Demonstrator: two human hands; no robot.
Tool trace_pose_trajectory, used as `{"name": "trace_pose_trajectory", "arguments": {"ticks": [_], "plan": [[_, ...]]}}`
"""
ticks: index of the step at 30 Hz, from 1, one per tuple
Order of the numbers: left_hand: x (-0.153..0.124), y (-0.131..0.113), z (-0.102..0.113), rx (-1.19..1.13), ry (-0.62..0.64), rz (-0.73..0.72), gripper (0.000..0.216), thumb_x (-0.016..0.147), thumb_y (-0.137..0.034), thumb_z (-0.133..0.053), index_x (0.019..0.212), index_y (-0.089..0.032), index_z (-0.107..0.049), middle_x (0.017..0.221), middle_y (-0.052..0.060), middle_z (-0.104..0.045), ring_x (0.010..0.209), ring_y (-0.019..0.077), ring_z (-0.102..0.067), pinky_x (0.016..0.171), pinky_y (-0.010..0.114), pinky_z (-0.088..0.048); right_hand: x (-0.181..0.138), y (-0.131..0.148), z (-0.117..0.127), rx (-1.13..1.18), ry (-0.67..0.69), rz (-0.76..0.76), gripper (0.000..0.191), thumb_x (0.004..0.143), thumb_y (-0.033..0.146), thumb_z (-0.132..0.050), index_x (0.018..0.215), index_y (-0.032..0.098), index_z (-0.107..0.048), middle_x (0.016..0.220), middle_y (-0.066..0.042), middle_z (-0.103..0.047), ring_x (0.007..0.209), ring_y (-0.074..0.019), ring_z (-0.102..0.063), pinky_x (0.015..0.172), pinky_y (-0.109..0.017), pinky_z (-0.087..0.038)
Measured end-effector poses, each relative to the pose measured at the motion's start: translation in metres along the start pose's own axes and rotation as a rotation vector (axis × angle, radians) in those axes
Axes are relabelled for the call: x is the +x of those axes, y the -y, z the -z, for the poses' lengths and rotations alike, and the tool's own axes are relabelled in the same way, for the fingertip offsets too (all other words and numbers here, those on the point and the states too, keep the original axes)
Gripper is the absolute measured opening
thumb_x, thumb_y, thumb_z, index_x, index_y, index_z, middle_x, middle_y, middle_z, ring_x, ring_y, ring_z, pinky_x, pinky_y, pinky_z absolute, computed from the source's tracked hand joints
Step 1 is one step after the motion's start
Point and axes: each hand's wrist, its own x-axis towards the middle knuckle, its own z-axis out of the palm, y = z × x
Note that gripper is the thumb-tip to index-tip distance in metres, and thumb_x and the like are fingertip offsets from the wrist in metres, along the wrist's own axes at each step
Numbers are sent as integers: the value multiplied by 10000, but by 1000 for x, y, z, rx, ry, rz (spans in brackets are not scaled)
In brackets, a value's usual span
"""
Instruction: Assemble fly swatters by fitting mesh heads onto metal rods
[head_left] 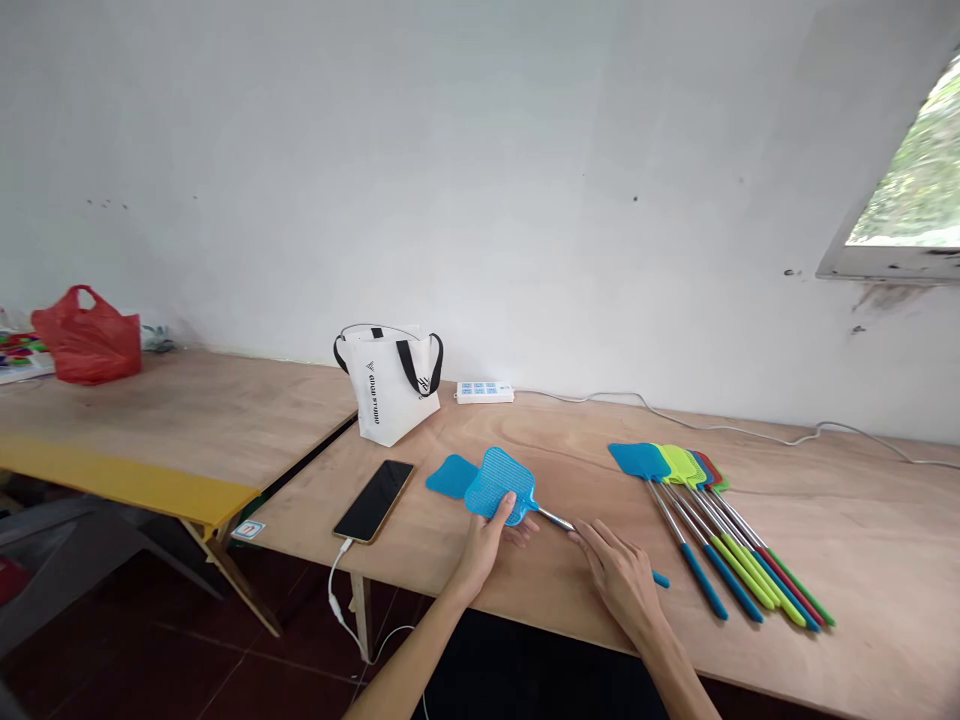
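Observation:
A blue fly swatter is held above the table in front of me. Its mesh head is pinched between the thumb and fingers of my left hand. My right hand closes around the metal rod, covering much of its length. A blue handle end sticks out past the right hand; whether it belongs to this swatter is hidden. Behind the held head, a second blue swatter head lies on the table, partly covered. To the right, several fly swatters in blue, yellow-green, red and green lie overlapped in a fan.
A black phone on a white cable lies left of my hands. Behind it stand a white bag and a power strip by the wall. A red plastic bag sits on the neighbouring table, past a gap.

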Motion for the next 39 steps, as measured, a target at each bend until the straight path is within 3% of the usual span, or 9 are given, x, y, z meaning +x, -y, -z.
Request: {"name": "trace_pose_trajectory", "arguments": {"ticks": [7, 14, 19, 23, 28, 32, 35, 39], "plan": [[2, 10, -1, 9, 119, 61, 672, 812, -752, -604, 1043, -141, -760, 795, 107, -766, 660, 234, -711, 558, 295, -536, 3, 8, 0, 45, 4, 4, 350, 1068, 301, -374, 1162, 250, -707, 865, -45, -722, 732, -156, -690, 664, -233, -466], [-4, 10, -1, 67, 166, 29, 474, 798, -606, -734, 999, -178, -762, 892, 82, -749, 705, 194, -659, 580, 265, -508, 3, 8, 1, 141, 115, 44, 482, 1030, 164, -314, 1428, 306, -547, 960, -39, -704, 836, -170, -687, 742, -263, -522], [-4, 13, 1, 123, 173, 35, 469, 707, -578, -823, 948, -182, -752, 833, 52, -721, 718, 193, -636, 632, 278, -500, 2, 7, 0, 156, 107, 35, 420, 1056, 246, -358, 1429, 293, -545, 950, -45, -701, 856, -174, -696, 745, -262, -529], [-5, 13, 2, 180, 161, 30, 417, 757, -603, -773, 806, -192, -723, 747, 31, -691, 683, 191, -623, 683, 298, -493, 5, 14, 1, 163, 79, 29, 376, 1068, 316, -381, 1381, 298, -589, 958, -41, -722, 856, -165, -712, 743, -248, -533], [-9, 7, 3, 218, 226, 3, 363, 773, -579, -772, 838, -222, -745, 794, 24, -706, 774, 206, -640, 728, 289, -501, 5, 27, -1, 131, 21, 4, 352, 1075, 371, -377, 1240, 291, -678, 977, -38, -752, 822, -157, -732, 690, -232, -521], [-9, 7, 1, 208, 234, -30, 403, 770, -608, -765, 868, -218, -746, 809, 33, -703, 765, 201, -633, 724, 290, -504, 5, 31, -3, 111, 15, -4, 358, 1082, 370, -364, 1271, 298, -659, 999, -37, -760, 818, -157, -738, 664, -228, -502], [-5, 8, 0, 144, 174, -46, 463, 768, -637, -756, 867, -187, -713, 791, 41, -682, 712, 182, -626, 649, 271, -509, 6, 30, -2, 92, 17, -12, 354, 1082, 361, -365, 1280, 300, -653, 970, -33, -759, 796, -158, -732, 660, -233, -488], [5, 6, 7, 2, -78, -60, 501, 749, -628, -781, 891, -164, -657, 787, 23, -629, 630, 138, -604, 504, 216, -485, 7, 29, -1, 79, 9, -35, 326, 1070, 374, -401, 1176, 281, -695, 950, -42, -753, 820, -179, -721, 709, -269, -498]]}}
